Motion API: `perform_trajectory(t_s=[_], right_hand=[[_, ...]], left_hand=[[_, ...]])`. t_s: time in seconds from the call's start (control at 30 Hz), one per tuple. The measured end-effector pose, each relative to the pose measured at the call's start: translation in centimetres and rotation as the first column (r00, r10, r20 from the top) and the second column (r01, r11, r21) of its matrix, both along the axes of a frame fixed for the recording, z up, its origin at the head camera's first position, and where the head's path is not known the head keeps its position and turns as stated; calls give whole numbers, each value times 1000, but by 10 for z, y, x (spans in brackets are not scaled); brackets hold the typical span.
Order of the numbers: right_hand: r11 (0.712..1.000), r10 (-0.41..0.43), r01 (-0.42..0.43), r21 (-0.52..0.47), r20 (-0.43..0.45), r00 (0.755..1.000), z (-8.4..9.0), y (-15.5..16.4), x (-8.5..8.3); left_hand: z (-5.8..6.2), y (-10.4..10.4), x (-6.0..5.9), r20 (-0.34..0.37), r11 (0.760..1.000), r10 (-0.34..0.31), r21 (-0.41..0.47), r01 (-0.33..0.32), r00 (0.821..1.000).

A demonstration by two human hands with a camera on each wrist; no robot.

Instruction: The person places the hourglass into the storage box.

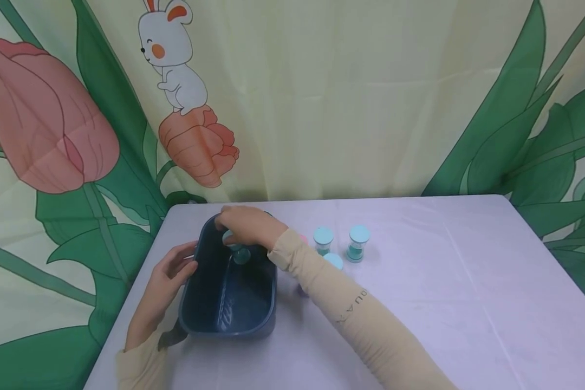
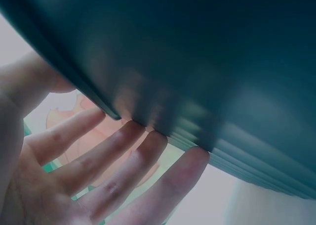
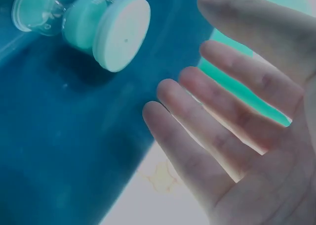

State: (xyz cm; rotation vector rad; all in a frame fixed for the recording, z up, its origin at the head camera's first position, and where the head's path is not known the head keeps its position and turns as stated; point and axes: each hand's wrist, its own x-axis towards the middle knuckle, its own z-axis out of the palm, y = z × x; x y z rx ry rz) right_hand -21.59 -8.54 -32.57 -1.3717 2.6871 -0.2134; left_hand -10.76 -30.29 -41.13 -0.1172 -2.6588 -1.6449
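Observation:
A dark blue plastic bin (image 1: 226,325) stands at the left of the table, with my left hand (image 1: 168,276) at its outer left side. In the left wrist view the fingertips (image 2: 190,160) of that hand touch the bin's wall, fingers nearly straight. My right hand (image 1: 248,225) is over the far end of the bin. Below it, inside the bin, lies a sand timer (image 1: 241,257) with teal caps, tipped on its side. The right wrist view shows the fingers spread, with the sand timer (image 3: 121,34) apart from them.
To the right of the bin, teal-capped sand timers (image 1: 358,244) stand on the white-covered table (image 1: 443,303). My right forearm partly hides a pink-topped item (image 1: 304,238) and another timer (image 1: 333,261). A printed curtain (image 1: 351,97) hangs behind the table.

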Motion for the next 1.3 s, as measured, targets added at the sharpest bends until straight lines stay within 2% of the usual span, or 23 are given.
perform_trajectory(t_s=[0.27, 0.57, 0.93, 1.3], right_hand=[[998, 2, -2, -65, -1, 1000, 12, 17, 4], [994, -15, 8, -113, -60, 998, 24, 44, 10], [981, -56, 42, -190, -65, 996, 38, 75, 19], [963, -130, 118, -243, -33, 991, 36, 112, 16]], left_hand=[[-2, -3, 0, 7, 1000, 4, -11, -4, 1000], [-4, -2, -3, -17, 1000, -12, 14, 12, 1000], [-2, -1, -1, -8, 1000, -4, 5, 4, 1000], [-1, 0, -2, -17, 1000, 0, -1, 0, 1000]])
